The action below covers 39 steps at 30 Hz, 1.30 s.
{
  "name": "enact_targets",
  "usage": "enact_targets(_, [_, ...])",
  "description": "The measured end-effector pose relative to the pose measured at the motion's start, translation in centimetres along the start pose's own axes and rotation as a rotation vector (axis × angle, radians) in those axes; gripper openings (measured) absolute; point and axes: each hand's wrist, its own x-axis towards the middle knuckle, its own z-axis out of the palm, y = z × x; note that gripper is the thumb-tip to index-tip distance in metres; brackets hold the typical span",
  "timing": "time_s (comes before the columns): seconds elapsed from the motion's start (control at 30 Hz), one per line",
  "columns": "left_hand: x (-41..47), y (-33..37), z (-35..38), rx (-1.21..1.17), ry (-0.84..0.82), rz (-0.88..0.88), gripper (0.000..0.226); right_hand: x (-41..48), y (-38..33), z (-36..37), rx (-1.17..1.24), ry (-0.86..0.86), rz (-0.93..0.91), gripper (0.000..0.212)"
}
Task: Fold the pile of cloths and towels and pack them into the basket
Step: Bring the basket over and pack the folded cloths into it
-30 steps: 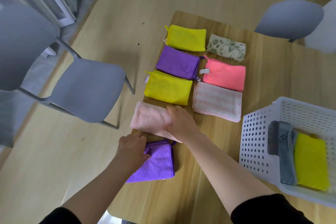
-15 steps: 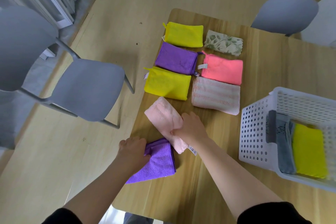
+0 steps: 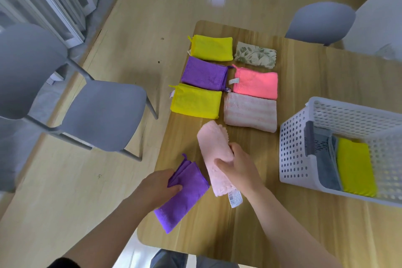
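As hands (image 3: 158, 187) (image 3: 239, 167) grip, purple cloth (image 3: 187, 196) flanks pink towel (image 3: 214, 148).

I lose the basket (image 3: 293, 159) past the picture's right edge; I cannot read the tag (image 3: 235, 197) on the pink towel (image 3: 214, 148).

folded cloths (image 3: 250, 113) in two rows on table (image 3: 315, 85), basket (image 3: 292, 154) at right

This looks like a home, a dining corner. A rounded wooden tabletop (image 3: 326, 93) has one grey chair (image 3: 102, 115) at nine o'clock and a second chair (image 3: 319, 22) at one. Pale glossy plank floor (image 3: 152, 6) runs all round, with white-framed glass doors (image 3: 54, 0) at ten. Household linen too: folded cloths (image 3: 210, 48) in rows at twelve, a white plastic basket (image 3: 291, 148) at three.
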Motion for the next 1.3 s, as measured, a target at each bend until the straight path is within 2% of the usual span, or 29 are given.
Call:
enact_targets(0.17, [-1.9,1.1,-0.7,-0.171,0.102,0.021,0.023,-3.3,0.3,-1.5,0.085,0.089,0.049,0.039])
enact_targets(0.4, [-4.8,3.7,-1.6,-0.342,0.190,0.090,0.024,-8.8,-0.1,-4.5,0.270,0.169,0.044,0.022])
enact_targets(0.73, [-7.2,10.9,-2.6,-0.421,0.281,0.231,0.016,-13.6,0.5,-10.4,0.439,0.358,0.014,0.020])
enact_targets(0.93, [-8.1,16.8,-1.1,-0.489,0.289,0.272,0.043,-15.1,4.2,-15.3,0.504,0.410,0.013,0.017])
enact_targets(1.1, [-8.0,23.5,1.6,-0.549,0.306,0.278,0.042,-15.7,9.4,-20.4,0.498,0.443,0.002,0.018])
enact_targets(1.3, [-7.5,27.8,4.7,-0.615,0.335,0.255,0.048,-15.6,14.0,-24.2,0.493,0.409,0.040,0.021])
